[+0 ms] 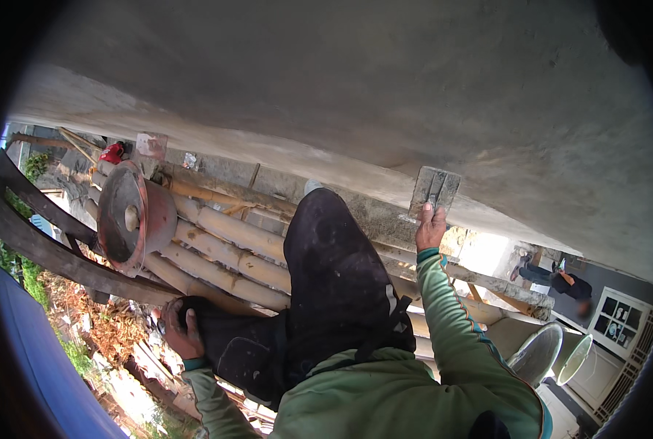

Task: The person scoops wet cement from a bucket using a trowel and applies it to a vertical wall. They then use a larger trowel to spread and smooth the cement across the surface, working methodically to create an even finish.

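Observation:
My right hand is closed on the handle of a grey rectangular plastering trowel. The trowel's plate lies against or very close to the grey plastered wall; exact contact is hard to see. My left hand rests at my bent left knee, thumb and fingers apart, with nothing held that I can make out. Beyond it stands a reddish, mortar-stained bucket, tilted in view, with a pale rounded lump inside.
Bamboo poles form the platform under me. A curved dark beam passes at left, above rubble. Grey containers stand at lower right. Another person is farther down at right, near a white-framed window.

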Demonstrator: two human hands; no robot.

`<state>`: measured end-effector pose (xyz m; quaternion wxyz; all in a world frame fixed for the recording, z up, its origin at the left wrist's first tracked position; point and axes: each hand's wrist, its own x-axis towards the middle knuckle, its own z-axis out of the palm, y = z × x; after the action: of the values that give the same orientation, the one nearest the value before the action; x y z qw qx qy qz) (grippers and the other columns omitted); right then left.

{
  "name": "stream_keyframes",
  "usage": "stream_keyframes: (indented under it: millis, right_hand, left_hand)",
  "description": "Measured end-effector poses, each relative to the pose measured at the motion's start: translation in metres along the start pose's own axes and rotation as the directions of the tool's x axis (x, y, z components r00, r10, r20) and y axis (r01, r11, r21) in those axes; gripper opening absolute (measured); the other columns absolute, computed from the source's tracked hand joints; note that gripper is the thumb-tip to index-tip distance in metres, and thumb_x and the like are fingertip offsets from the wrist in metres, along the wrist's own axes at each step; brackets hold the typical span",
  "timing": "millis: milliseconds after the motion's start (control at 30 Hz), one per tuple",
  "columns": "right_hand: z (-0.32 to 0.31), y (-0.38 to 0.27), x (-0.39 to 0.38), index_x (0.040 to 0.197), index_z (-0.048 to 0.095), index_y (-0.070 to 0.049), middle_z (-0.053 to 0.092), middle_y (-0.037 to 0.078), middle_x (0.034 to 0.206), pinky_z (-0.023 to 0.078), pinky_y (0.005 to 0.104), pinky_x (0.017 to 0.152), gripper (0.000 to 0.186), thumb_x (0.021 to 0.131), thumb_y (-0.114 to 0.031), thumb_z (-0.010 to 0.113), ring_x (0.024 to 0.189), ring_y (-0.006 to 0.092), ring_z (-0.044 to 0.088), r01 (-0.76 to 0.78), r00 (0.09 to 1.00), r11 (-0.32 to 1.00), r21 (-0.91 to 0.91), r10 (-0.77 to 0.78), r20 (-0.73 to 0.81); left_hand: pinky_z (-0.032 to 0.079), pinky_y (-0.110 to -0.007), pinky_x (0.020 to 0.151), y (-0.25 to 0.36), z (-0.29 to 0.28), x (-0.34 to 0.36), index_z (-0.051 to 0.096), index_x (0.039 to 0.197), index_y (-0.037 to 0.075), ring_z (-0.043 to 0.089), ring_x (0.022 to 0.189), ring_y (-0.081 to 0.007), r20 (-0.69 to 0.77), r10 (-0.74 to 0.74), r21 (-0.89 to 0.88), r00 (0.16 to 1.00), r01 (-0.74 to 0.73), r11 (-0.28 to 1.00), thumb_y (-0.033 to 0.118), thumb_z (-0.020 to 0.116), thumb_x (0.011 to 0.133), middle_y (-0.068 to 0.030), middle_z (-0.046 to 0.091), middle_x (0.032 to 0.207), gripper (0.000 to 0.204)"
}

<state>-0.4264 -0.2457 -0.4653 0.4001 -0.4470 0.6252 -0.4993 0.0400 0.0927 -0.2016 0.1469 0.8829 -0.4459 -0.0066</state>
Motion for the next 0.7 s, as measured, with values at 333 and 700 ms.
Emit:
stream_keyframes:
  millis: [333,700]
  right_hand:
    - [-0.023,0.056,0.024,0.090,0.057,-0.005,0.055,0.000,0.073,0.044,0.0296,0.063,0.027,0.107,-0.026,0.060,0.067,0.0111,0.050,-0.108,0.994,0.989,-0.096,0.110,0.014]
    - [-0.023,0.038,0.064,0.097,0.061,-0.002,0.058,0.000,0.079,0.046,0.0281,0.067,0.022,0.106,-0.022,0.062,0.072,0.0098,0.051,-0.084,0.996,0.996,-0.014,0.084,0.040]
  left_hand:
    - [0.041,-0.046,0.114,-0.070,0.003,-0.042,0.050,0.144,-0.005,0.053,0.134,-0.0291,-0.162,-0.348,-0.420,0.923,0.255,0.871,0.031,0.053,0.108,-0.0183,0.057,0.144,0.051]
    - [0.057,-0.044,0.091,-0.265,0.063,-0.211,0.056,0.138,0.010,0.061,0.116,-0.0270,0.387,-0.734,-0.748,0.558,0.655,0.104,0.042,0.049,0.105,-0.0108,0.059,0.136,0.046]
